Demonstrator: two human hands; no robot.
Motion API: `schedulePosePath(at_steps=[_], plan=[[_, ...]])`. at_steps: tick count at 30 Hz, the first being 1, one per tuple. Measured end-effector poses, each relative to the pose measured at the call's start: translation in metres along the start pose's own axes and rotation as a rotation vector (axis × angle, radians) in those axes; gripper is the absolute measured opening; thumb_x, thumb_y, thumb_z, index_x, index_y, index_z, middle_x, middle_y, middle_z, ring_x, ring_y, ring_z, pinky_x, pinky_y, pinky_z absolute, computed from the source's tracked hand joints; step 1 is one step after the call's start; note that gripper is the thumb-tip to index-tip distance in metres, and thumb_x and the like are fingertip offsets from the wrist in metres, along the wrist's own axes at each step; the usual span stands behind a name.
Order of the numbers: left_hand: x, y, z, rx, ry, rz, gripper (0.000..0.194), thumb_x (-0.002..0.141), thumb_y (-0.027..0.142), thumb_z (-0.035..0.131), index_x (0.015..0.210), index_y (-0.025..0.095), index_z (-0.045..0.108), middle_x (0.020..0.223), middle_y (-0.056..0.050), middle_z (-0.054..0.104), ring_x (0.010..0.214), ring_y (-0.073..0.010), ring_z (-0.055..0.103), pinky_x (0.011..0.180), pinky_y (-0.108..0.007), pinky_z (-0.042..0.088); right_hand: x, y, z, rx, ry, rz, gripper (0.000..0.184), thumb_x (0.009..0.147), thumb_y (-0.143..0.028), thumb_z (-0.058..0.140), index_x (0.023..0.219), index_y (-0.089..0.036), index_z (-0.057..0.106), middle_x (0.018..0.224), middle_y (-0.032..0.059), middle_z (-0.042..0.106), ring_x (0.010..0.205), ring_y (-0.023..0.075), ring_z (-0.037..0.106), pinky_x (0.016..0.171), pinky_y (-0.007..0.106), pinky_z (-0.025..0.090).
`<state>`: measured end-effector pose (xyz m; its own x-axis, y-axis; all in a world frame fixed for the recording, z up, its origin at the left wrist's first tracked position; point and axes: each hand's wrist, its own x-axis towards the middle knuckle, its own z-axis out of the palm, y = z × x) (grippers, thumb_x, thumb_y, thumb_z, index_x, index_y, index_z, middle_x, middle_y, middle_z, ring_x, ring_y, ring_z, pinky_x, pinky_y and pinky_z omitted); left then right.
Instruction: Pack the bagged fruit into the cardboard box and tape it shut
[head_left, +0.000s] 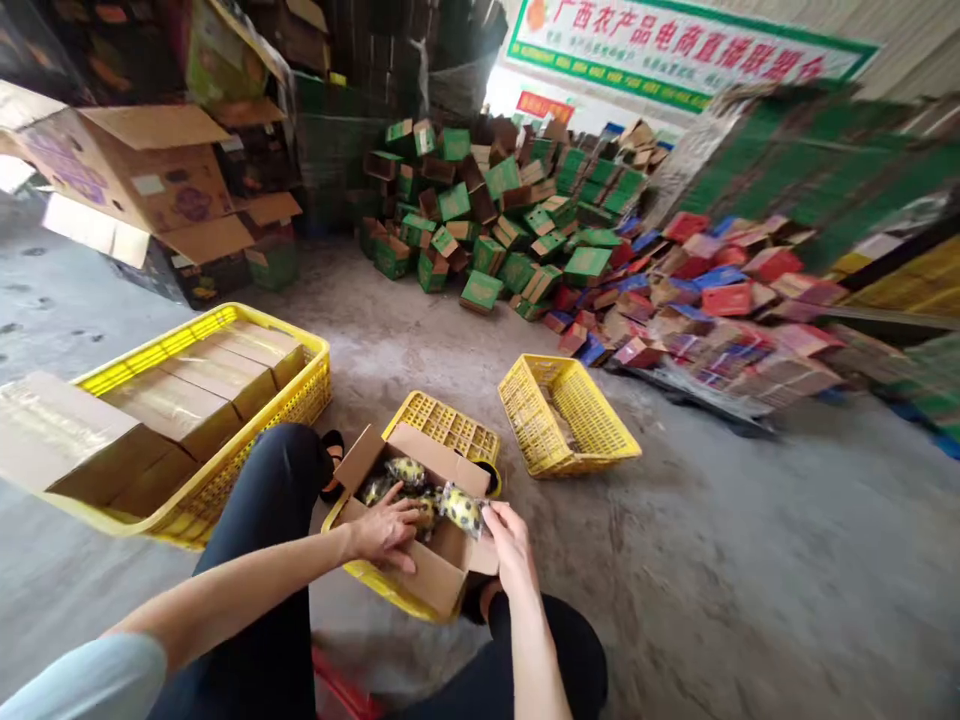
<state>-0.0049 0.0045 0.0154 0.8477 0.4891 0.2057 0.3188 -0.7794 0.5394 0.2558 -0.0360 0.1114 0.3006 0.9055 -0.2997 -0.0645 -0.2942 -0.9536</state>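
An open cardboard box (435, 578) rests on a yellow plastic crate (450, 425) between my knees. Inside lie wrapped yellow-and-black speckled fruits (406, 470). My left hand (386, 530) lies over the box's near side, fingers spread on the fruits and the flap. My right hand (506, 535) pinches one wrapped fruit (461, 508) at the box's right edge.
A large yellow crate (300, 395) with closed cardboard boxes stands at the left. A smaller yellow crate (570, 415) lies tilted on the concrete floor ahead. Piles of green boxes (487, 215) and red and blue boxes (720, 300) fill the back and right.
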Motion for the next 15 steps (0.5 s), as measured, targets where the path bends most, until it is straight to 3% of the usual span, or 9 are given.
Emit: schedulePosePath(at_steps=[3, 7, 11, 13, 15], plan=[[0.005, 0.006, -0.023, -0.388, 0.019, -0.173, 0.056, 0.097, 0.066, 0.059, 0.133, 0.025, 0.071, 0.130, -0.012, 0.073, 0.126, -0.0309, 0.065, 0.120, -0.048, 0.036, -0.005, -0.004, 0.000, 0.080, -0.092, 0.044, 0.050, 0.059, -0.061, 0.094, 0.088, -0.022, 0.080, 0.089, 0.0052, 0.077, 0.081, 0.0236, 0.071, 0.070, 0.033, 0.060], [0.022, 0.013, -0.051, -1.023, 0.194, -0.523, 0.071, 0.094, 0.063, 0.066, 0.152, 0.025, 0.054, 0.142, -0.014, 0.067, 0.130, -0.0306, 0.063, 0.102, -0.040, 0.053, -0.009, -0.003, 0.003, 0.205, -0.123, -0.014, 0.043, 0.066, -0.057, 0.093, 0.090, -0.024, 0.079, 0.091, 0.0043, 0.077, 0.085, 0.0227, 0.071, 0.076, 0.032, 0.059], [0.040, 0.016, -0.056, -1.444, 0.121, -0.557, 0.067, 0.082, 0.055, 0.084, 0.136, 0.020, 0.068, 0.128, -0.016, 0.073, 0.121, -0.0306, 0.069, 0.095, -0.037, 0.057, -0.005, -0.001, 0.011, 0.209, -0.124, -0.096, 0.040, 0.071, -0.058, 0.090, 0.091, -0.025, 0.079, 0.093, 0.0034, 0.078, 0.089, 0.0233, 0.072, 0.081, 0.032, 0.058], [0.043, 0.017, -0.052, -1.561, 0.145, -0.583, 0.062, 0.076, 0.052, 0.090, 0.125, 0.017, 0.073, 0.117, -0.016, 0.077, 0.107, -0.0282, 0.075, 0.092, -0.036, 0.058, -0.005, -0.002, 0.016, 0.149, -0.102, -0.132, 0.041, 0.072, -0.060, 0.088, 0.091, -0.025, 0.080, 0.094, 0.0035, 0.079, 0.091, 0.0242, 0.072, 0.084, 0.033, 0.058], [0.044, 0.019, -0.047, -1.659, 0.191, -0.602, 0.063, 0.075, 0.048, 0.092, 0.128, 0.021, 0.071, 0.117, -0.014, 0.076, 0.099, -0.0250, 0.077, 0.090, -0.036, 0.059, -0.006, -0.004, 0.021, 0.075, -0.097, -0.145, 0.041, 0.075, -0.061, 0.086, 0.094, -0.025, 0.081, 0.096, 0.0047, 0.080, 0.094, 0.0263, 0.073, 0.087, 0.035, 0.058]])
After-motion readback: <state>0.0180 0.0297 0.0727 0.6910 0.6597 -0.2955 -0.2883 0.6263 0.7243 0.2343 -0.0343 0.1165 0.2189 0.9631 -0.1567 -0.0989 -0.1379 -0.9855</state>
